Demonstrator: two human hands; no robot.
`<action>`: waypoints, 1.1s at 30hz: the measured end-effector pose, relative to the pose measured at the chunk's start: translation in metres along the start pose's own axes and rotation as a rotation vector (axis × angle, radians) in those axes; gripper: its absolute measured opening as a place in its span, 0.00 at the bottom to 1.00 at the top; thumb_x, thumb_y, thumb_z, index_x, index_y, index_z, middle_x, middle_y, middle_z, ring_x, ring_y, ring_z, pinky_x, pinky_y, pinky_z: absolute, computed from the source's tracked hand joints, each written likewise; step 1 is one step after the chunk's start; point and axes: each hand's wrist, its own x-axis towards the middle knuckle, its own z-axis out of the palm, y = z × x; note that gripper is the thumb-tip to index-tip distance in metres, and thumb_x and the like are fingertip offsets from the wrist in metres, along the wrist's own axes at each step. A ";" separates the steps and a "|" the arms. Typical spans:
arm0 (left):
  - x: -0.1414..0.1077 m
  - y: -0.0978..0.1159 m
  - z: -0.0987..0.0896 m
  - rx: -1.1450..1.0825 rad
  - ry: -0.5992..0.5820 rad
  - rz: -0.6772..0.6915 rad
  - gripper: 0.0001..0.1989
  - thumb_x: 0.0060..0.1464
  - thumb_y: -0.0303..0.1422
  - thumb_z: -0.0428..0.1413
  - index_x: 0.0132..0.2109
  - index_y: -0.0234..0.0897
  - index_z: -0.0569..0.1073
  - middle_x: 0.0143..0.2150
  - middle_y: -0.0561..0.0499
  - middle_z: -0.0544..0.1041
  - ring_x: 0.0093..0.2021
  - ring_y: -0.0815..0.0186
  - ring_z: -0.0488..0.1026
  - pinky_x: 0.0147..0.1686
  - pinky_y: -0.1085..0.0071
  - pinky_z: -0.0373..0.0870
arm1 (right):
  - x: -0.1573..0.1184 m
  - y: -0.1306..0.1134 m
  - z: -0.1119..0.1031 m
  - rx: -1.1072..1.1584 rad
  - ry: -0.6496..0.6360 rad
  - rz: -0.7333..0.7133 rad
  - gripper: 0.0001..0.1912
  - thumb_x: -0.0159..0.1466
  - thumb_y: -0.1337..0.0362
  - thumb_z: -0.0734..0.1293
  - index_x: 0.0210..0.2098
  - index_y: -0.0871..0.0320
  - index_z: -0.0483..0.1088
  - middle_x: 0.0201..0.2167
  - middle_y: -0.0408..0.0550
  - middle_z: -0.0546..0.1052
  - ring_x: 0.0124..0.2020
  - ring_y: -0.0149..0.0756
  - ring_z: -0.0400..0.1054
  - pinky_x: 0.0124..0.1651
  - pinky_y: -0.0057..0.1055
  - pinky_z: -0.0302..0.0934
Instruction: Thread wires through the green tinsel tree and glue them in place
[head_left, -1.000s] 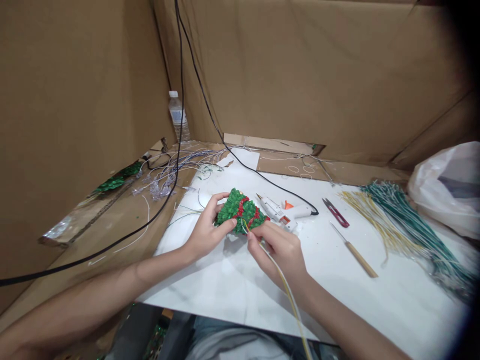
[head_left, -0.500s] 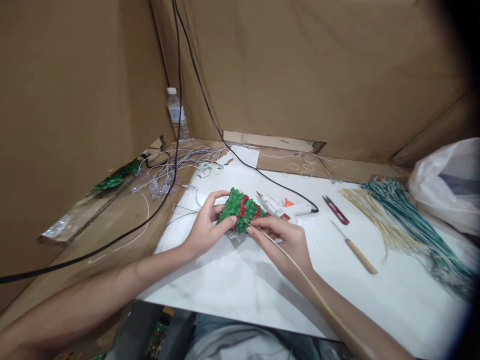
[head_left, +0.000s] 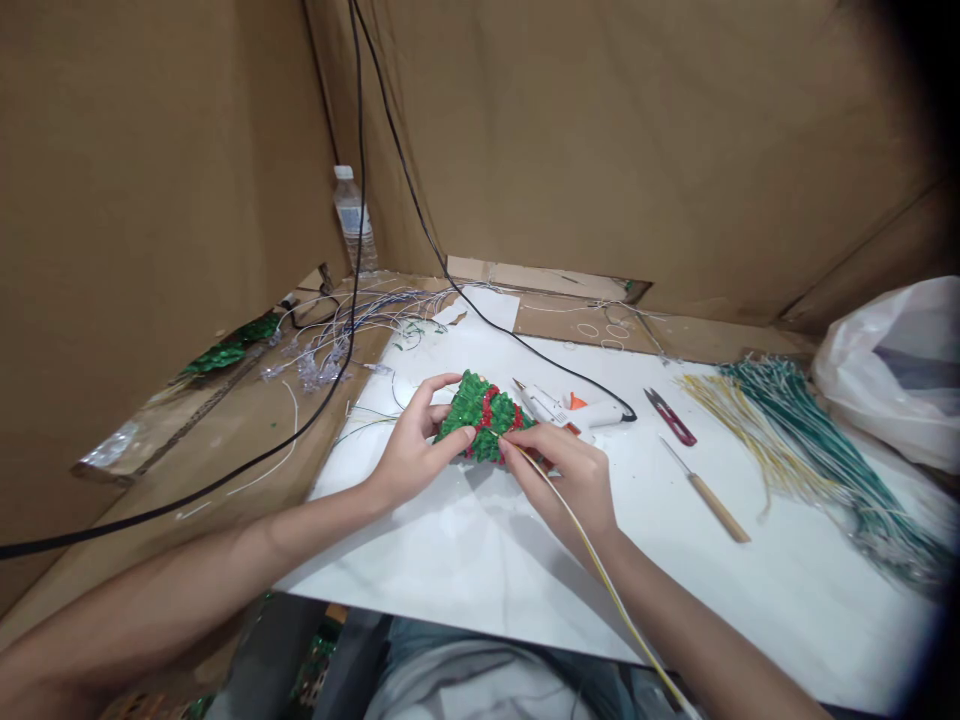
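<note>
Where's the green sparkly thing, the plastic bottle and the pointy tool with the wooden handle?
Green sparkly thing (head_left: 469, 404): head view, on its green front, beside the red trim.
Plastic bottle (head_left: 350, 220): head view, on its label.
Pointy tool (head_left: 712, 499): head view, on its wooden handle.

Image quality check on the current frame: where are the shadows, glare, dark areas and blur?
Head view: soft shadow on the white board below the green ornament; head view: glare on the shiny patch at left; head view: right edge black, with the near end of the green wires blurred; head view: tips of the yellow and white strands too fine to make out.
</note>
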 end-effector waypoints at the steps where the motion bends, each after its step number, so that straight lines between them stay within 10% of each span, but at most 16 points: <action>1: 0.000 0.000 0.000 -0.004 -0.006 0.007 0.28 0.52 0.32 0.58 0.58 0.37 0.57 0.29 0.56 0.75 0.29 0.69 0.70 0.33 0.73 0.66 | 0.000 0.001 0.001 -0.015 -0.013 -0.012 0.06 0.62 0.69 0.64 0.33 0.59 0.73 0.25 0.45 0.74 0.25 0.29 0.66 0.27 0.27 0.60; 33: 0.000 -0.001 0.000 0.055 -0.002 0.029 0.26 0.53 0.31 0.57 0.57 0.39 0.57 0.31 0.54 0.75 0.29 0.69 0.70 0.32 0.73 0.66 | 0.004 -0.003 0.004 0.333 -0.120 0.289 0.05 0.60 0.67 0.63 0.37 0.56 0.63 0.24 0.40 0.71 0.20 0.25 0.63 0.23 0.23 0.57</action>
